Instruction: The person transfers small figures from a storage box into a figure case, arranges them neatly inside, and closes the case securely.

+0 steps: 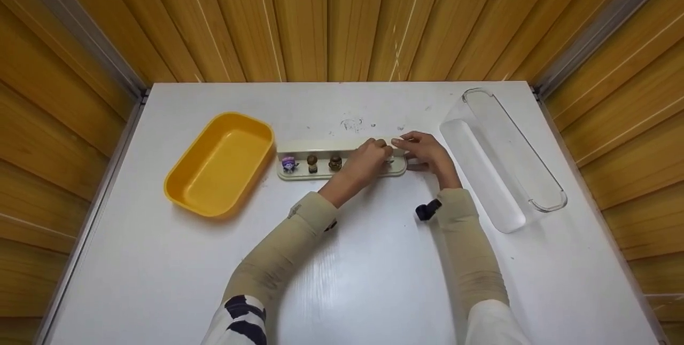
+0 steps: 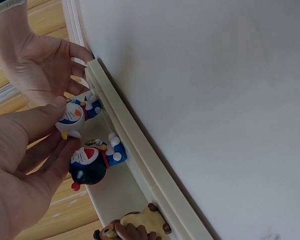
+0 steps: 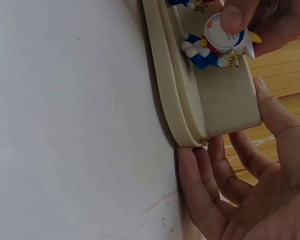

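Blue-white cat figurine (image 2: pixel 76 116) with white head, red collar, gold star: stands at right end of cream display stand (image 3: pixel 225 102), head pinched in left hand (image 1: pixel 367 157) grip. Stand long, low, with raised back ledge, flat on white counter (image 1: pixel 374 259); right hand (image 1: pixel 425 150) touches its end.

No readable text, label or number shows anywhere

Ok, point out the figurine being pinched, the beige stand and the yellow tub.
Pinched figurine (image 2: pixel 72 116), left wrist view, on its white face.
Beige stand (image 3: pixel 225 107), right wrist view, on its bare end wall.
Yellow tub (image 1: pixel 176 179), head view, on its near left rim.
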{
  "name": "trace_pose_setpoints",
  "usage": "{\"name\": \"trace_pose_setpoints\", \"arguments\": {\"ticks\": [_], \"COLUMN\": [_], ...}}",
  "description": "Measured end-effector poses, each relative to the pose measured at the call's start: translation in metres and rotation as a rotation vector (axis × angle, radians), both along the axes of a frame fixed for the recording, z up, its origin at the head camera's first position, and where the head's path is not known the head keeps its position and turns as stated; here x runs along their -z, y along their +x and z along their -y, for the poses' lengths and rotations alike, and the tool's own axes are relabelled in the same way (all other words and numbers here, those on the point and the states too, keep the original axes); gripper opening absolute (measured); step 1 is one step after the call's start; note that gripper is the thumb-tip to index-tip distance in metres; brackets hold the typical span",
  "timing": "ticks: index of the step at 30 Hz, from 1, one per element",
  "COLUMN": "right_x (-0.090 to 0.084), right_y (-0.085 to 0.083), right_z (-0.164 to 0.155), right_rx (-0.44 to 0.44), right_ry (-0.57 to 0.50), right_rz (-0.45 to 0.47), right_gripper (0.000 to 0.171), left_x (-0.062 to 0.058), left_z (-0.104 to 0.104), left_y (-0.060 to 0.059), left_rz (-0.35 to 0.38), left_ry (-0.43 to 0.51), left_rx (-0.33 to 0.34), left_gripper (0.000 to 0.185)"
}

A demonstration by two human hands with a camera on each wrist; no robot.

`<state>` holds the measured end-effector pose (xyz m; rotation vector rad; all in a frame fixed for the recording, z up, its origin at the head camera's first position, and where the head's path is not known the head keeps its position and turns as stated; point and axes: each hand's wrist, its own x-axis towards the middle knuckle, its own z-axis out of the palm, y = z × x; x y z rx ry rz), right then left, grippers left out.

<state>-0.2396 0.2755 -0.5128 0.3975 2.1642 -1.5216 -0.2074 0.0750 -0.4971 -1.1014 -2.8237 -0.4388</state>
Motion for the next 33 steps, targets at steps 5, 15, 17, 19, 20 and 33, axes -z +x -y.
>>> {"name": "trace_pose_setpoints", "arguments": {"ticks": [5,15,17,19,20,33], "right_x": [0.0015,0.003,0.003,0.0026,0.0021,0.0009], "right_y": [-0.0009,-0.0004,-0.0003,-0.0005,-0.0006,-0.0006], "right_z": [0.0008,0.0,0.0001,0.0005,0.0006,-0.0013], "right_rx": [-0.004,-0.005,-0.007,-0.012,-0.014,0.0], "right_ry": [-0.004,-0.001,0.0,0.003,0.004,-0.007], "right_rz": [0.006,0.011,0.009,0.008,0.006,0.016], "right_gripper": [0.065,0.066,0.065,0.064,0.064,0.067], "left_x": [0.0003,0.003,0.0034,0.0038,0.0035,-0.0037], "left_z": [0.0,-0.0016,-0.0013,-0.0011,-0.0013,-0.0028], "left_y": [0.001,0.0005,0.0004,0.0001,-0.0001,0.0014], "left_rz": [-0.006,-0.018,-0.017,-0.016,-0.013,0.035], "left_ry": [-0.016,0.005,0.015,0.027,0.03,0.028], "left_rx": [0.012,0.027,0.022,0.017,0.014,-0.016], "left_gripper": [0.02,0.022,0.022,0.021,0.02,0.019]}}
